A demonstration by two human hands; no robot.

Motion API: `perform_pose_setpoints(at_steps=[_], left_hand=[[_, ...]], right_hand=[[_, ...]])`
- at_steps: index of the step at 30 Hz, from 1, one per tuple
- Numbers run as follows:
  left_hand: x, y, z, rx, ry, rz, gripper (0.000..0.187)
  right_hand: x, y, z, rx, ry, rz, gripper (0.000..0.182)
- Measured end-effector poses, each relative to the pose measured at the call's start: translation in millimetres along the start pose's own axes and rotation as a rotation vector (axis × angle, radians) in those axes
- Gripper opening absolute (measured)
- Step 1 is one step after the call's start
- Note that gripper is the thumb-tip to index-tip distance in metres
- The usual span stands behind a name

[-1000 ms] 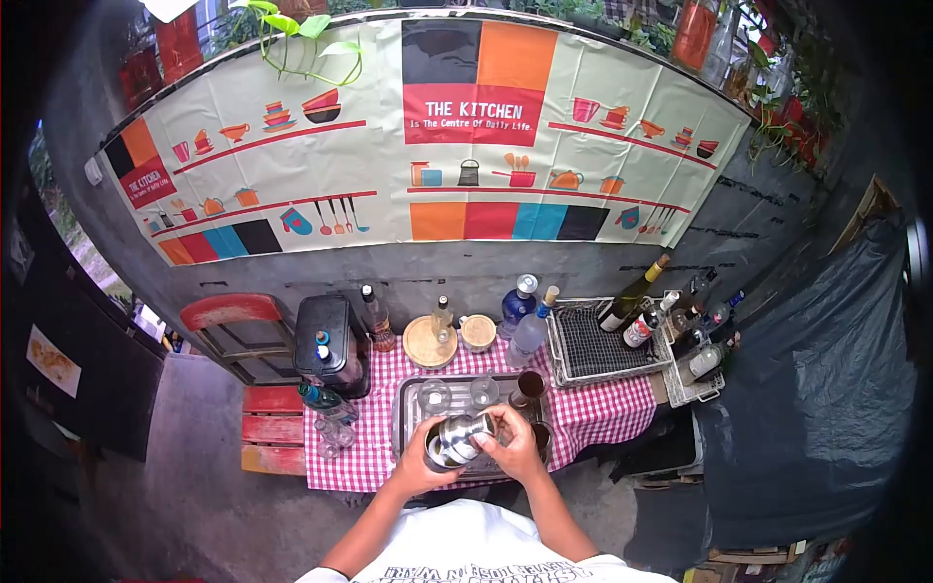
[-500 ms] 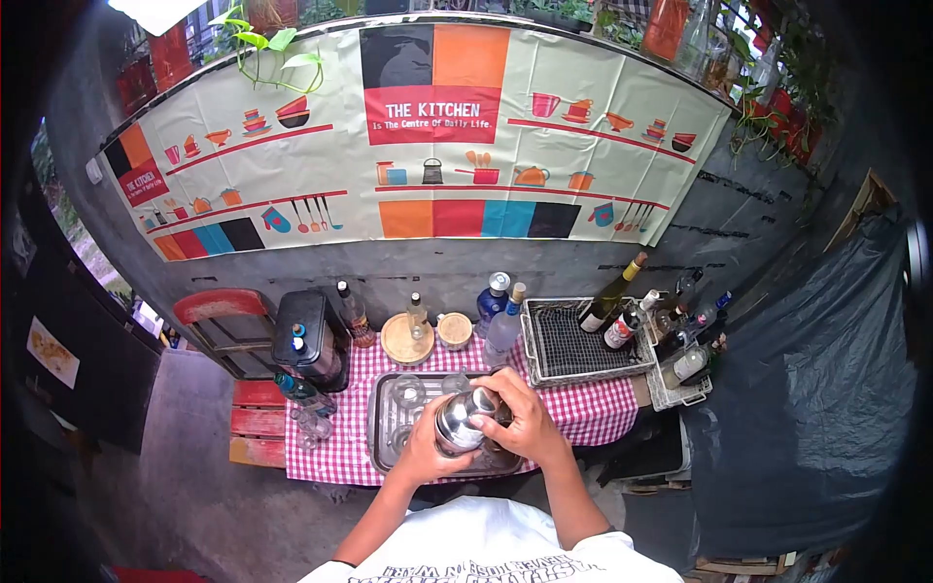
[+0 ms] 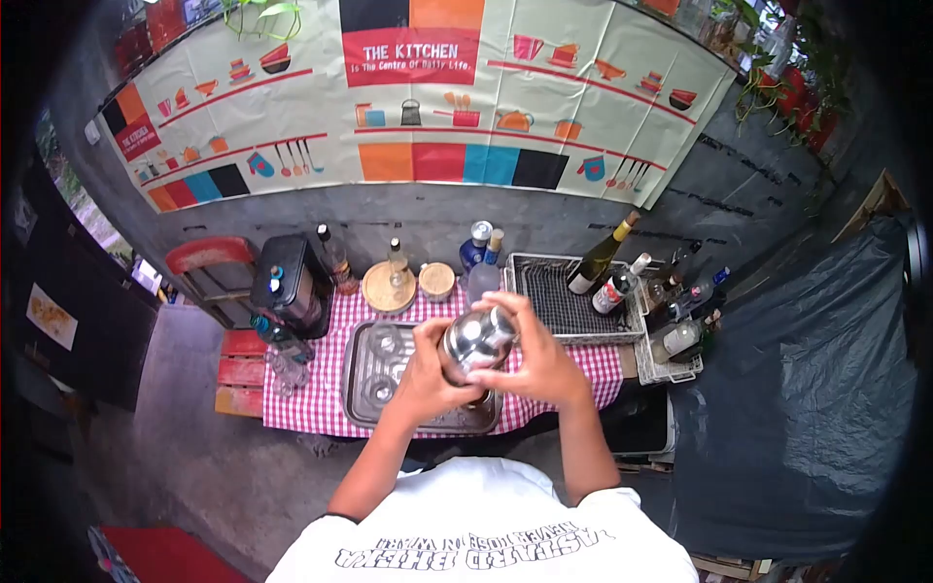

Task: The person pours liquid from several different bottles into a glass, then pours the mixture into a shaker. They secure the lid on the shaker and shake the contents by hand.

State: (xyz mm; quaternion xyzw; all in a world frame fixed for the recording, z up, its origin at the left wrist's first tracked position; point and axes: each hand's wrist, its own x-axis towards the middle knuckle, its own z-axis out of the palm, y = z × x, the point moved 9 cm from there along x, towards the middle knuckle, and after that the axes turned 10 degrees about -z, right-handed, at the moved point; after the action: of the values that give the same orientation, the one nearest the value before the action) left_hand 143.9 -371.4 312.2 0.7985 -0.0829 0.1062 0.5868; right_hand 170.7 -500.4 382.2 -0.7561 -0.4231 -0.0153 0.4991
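1. Metal shaker (image 3: 478, 342) is held between both hands, raised over the right part of the serving tray (image 3: 352, 389) and tilted.
2. Past the left hand's outer side lie the tray's left rim and clear glasses (image 3: 381, 389); farther out stand the clear bottles (image 3: 290, 369) near the edge of the checked tablecloth (image 3: 316, 413).
3. Beyond the fingers, the frosted bottle (image 3: 483, 284) appears close behind the shaker; the wooden-lidded jar (image 3: 437, 282) stands beyond the left hand.
4. The wire basket (image 3: 573, 339) lies beyond and to the right of the right hand, its near rim behind the fingers. The smaller basket (image 3: 673, 374) is farther right.
5. Both forearms cross the tablecloth's near edge, between the hands and the white shirt (image 3: 476, 525).
6. The left hand (image 3: 425, 377) grasps the shaker from its left side, thumb low.
7. The right hand (image 3: 537, 364) grips it from the right, fingers arched over its upper end, thumb along its lower side.
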Motion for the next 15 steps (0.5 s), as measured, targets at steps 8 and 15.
perform_pose_setpoints(at_steps=[8, 15], left_hand=[[9.4, 20.9, -0.2, 0.100, 0.043, 0.054, 0.096], [12.6, 31.7, -15.4, 0.140, 0.051, 0.058, 0.096]], right_hand=[[12.0, -10.3, -21.0, 0.050, -0.024, -0.043, 0.090], [26.6, -16.8, -15.8, -0.016, -0.057, -0.098, 0.087]])
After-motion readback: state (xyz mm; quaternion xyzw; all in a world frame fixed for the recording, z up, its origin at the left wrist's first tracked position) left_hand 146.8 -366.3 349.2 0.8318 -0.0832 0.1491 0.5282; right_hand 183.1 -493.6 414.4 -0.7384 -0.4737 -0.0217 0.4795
